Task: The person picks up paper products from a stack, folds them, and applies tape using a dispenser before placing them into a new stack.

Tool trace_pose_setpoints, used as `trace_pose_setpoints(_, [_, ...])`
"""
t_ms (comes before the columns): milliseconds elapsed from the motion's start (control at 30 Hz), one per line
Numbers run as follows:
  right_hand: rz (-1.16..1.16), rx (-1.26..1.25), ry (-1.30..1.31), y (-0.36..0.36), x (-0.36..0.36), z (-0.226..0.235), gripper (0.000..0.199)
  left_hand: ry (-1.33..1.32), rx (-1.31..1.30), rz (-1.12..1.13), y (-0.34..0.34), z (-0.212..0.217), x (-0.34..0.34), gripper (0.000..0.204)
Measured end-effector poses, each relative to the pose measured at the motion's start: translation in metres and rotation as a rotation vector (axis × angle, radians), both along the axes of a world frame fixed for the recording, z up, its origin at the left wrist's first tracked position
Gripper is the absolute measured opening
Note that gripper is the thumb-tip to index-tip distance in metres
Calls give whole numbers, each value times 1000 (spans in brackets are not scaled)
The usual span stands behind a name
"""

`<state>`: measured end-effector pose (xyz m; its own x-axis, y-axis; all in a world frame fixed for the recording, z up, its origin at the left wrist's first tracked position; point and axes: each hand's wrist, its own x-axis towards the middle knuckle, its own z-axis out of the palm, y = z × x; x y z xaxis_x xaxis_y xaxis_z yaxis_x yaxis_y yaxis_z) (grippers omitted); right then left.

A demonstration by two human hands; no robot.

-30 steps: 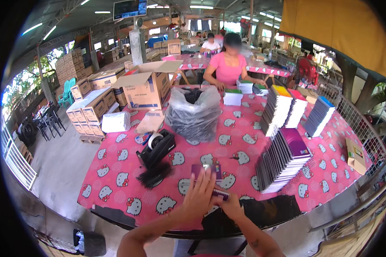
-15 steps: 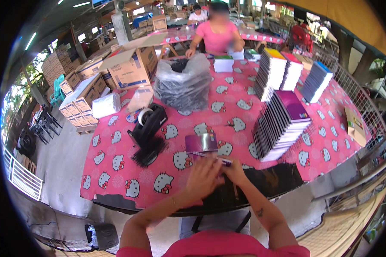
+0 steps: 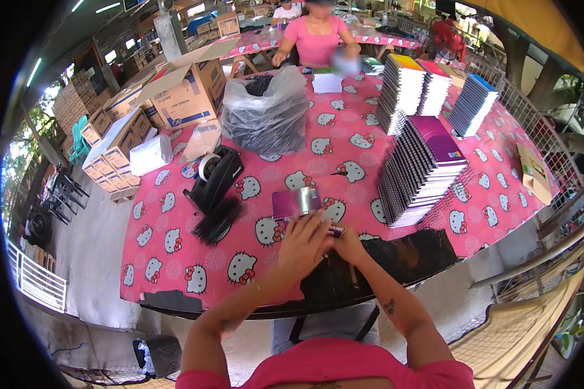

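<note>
A purple notebook (image 3: 289,202) with a shiny cover lies near the front of the table. My left hand (image 3: 305,241) rests over its near edge, fingers stretched out and lying flat. Close beside it, my right hand (image 3: 349,246) is closed at the notebook's near right corner. A small dark purple piece shows by its fingertips; whether that is the notebook's edge or a separate item I cannot tell. Loose black binding coils (image 3: 217,220) lie to the left, against a black tape dispenser (image 3: 217,178).
A tall stack of purple spiral notebooks (image 3: 422,172) stands at right, with yellow (image 3: 401,91), red (image 3: 435,87) and blue (image 3: 474,107) stacks behind. A clear bag of black coils (image 3: 266,117) and an open carton (image 3: 191,94) stand far left. Across the table a person (image 3: 315,39) handles papers.
The view has tilted slightly, so the table sits higher. My left hand, blurred before, now lies steadier on the notebook. The person opposite has lifted blurred papers.
</note>
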<state>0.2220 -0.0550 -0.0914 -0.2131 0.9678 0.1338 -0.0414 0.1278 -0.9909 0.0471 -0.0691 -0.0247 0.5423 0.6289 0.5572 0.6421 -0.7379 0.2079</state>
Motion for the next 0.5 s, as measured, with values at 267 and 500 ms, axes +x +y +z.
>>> trace_pose_setpoints(267, [31, -7, 49, -3, 2, 12, 15, 123, 10, -9, 7, 14, 4, 52])
trace_pose_setpoints(500, [48, -13, -22, -2, 5, 15, 30, -3, 40, 32, 4, 9, 5, 43])
